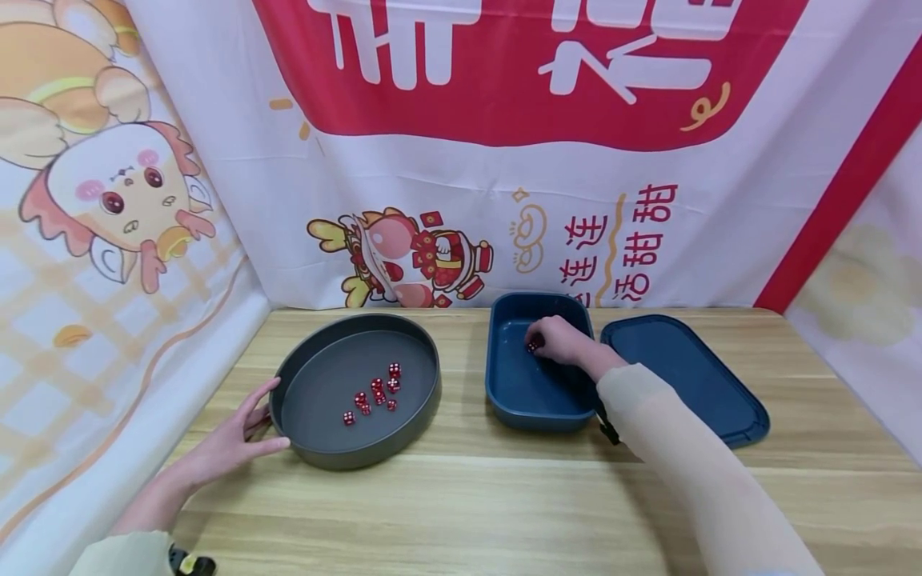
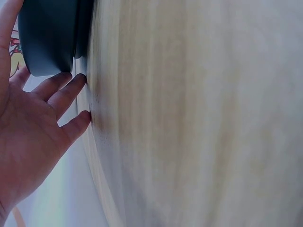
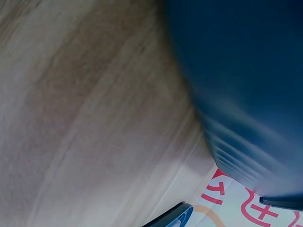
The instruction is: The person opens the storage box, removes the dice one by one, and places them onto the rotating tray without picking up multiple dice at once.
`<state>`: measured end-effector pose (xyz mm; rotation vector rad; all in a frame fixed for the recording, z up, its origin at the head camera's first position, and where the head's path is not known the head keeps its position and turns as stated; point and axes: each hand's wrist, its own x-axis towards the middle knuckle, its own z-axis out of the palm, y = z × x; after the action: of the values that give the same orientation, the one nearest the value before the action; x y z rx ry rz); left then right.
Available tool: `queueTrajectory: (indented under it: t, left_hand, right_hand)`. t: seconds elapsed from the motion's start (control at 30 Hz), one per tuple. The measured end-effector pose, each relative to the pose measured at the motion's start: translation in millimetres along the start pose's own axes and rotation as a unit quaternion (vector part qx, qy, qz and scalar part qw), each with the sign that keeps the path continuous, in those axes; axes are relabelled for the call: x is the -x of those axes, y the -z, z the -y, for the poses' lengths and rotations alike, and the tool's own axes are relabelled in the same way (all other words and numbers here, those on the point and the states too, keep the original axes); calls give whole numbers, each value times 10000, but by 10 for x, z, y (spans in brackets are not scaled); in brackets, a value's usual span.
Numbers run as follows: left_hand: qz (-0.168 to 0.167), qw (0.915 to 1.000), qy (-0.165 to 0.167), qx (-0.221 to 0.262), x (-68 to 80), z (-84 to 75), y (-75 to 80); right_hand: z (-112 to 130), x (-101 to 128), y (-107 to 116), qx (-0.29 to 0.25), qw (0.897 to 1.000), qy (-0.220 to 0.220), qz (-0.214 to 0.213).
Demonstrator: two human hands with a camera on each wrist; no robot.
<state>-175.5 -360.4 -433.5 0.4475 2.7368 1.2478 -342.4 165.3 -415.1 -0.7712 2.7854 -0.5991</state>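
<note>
My left hand (image 1: pixel 226 444) rests its spread fingers against the left side of a round dark grey pan (image 1: pixel 317 336); in the left wrist view, the fingers (image 2: pixel 66 97) meet the pan's outer wall (image 2: pixel 47 38). Several red dice (image 1: pixel 378 388) with white dots lie on the pan's floor. My right hand (image 1: pixel 565 340) reaches down inside a deep blue rectangular box (image 1: pixel 536 416), its fingertips pinching dark red dice (image 1: pixel 535 344); how many is hidden. The right wrist view shows just the box's outer wall (image 3: pixel 241 94), not the hand.
A blue lid (image 1: pixel 680 372) lies flat on the wooden table (image 1: pixel 446 512) just right of the box. Behind stands a printed cloth backdrop (image 1: pixel 418 176), and another cloth (image 1: pixel 94 320) hangs along the left side. Bare wood separates the pan and the box.
</note>
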Motion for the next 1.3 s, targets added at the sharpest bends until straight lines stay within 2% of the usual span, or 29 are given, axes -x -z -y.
queueTrajectory:
  t: [0.3, 0.67, 0.83, 0.97, 1.1, 1.3]
  left_hand:
    - [-16, 10000, 8, -38, 3, -27, -2]
    - [-18, 10000, 45, -10, 12, -35, 0]
    - [-46, 9999, -70, -91, 3, -16, -3]
    - [-55, 9999, -102, -95, 4, -8, 2]
    - [-31, 9999, -96, -37, 6, -6, 5]
    - [-15, 10000, 36, 41, 10, -33, 8]
  right_hand:
    - [124, 102, 157, 36, 9991, 426, -79]
    - [631, 164, 326, -457, 9923, 1147, 10]
    - [940, 120, 250, -396, 9846, 1701, 23]
    - [1195, 25, 155, -578, 9782, 1992, 127]
    - [1428, -91, 36, -648, 9766, 2036, 222]
    - [1661, -235, -156, -237, 9826, 1822, 288]
